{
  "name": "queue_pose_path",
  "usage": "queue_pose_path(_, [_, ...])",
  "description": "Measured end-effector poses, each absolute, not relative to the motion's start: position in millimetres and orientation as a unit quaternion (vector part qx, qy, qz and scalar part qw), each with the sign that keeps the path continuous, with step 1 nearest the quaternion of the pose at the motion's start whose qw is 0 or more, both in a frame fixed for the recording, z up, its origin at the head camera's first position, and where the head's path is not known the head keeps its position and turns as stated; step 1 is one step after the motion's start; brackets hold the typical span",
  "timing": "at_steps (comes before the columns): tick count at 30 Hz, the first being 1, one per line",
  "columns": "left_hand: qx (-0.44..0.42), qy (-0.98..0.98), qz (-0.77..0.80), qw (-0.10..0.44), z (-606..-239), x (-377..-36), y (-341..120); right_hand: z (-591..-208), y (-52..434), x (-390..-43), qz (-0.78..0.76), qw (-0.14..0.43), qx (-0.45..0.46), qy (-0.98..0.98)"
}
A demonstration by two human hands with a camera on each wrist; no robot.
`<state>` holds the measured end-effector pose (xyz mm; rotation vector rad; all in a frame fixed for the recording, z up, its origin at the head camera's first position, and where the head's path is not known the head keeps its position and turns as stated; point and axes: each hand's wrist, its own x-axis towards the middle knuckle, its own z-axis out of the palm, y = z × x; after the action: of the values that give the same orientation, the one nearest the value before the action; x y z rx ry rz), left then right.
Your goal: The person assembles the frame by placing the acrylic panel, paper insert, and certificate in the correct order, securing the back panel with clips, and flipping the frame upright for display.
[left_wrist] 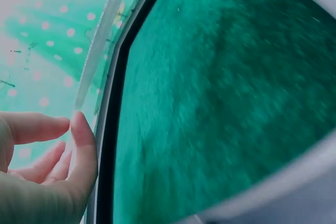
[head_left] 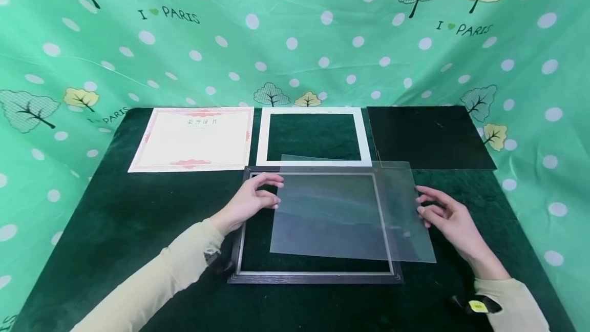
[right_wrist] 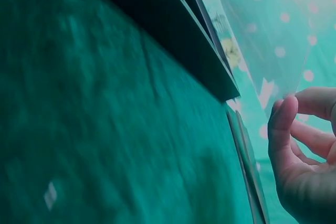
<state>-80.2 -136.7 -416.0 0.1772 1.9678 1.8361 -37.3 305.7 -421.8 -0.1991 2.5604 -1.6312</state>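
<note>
From where I stand, the near edge of the dark green table (head_left: 286, 314) is cut off, and so are the person's upper arms. A dark frame (head_left: 318, 278) lies near the middle of the table, toward that near edge. Over it hangs a clear sheet (head_left: 332, 214), sticking out past the frame's right side. The left hand (head_left: 249, 201) pinches the sheet's left edge with thumb and finger, and the right hand (head_left: 454, 222) pinches its right edge the same way.

Farther off, a white paper (head_left: 203, 145) with a pink border lies by the far left corner of the table. A white border piece (head_left: 264, 140) lies at the middle of the far edge, and a black board (head_left: 428, 137) by the far right corner. Behind hangs a green curtain (head_left: 295, 60) with dots and trees.

I think the job is only starting: the sheet is up, but it is not in the frame yet. The other three flat things lie apart, so they seem left to do.

The sheet is so see-through that its edges are hard to spot — I can't tell if any part touches the frame. The paper's writing is tiny.
</note>
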Motion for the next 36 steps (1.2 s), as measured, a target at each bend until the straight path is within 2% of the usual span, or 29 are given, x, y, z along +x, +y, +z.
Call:
queue_pose_path(12, [0.079,0.782,0.593,0.176,-416.9,-68.1,-165.3,-429.4,277.6,-37.5,-0.54,0.057,-0.095,0.834])
queue_pose_path(21, [0.07,0.806,0.566,0.159,-417.5,-56.0,-180.0,-429.1,262.0,-37.4,-0.55,0.091,-0.094,0.825])
queue_pose_path(31, [0.048,0.846,0.516,0.125,-417.8,-43.3,-186.3,-427.4,252.5,-41.4,-0.534,0.098,-0.098,0.834])
queue_pose_path(36, [0.053,0.865,0.491,0.091,-419.8,-36.1,-186.4,-428.1,250.2,-39.6,-0.528,0.099,-0.11,0.836])
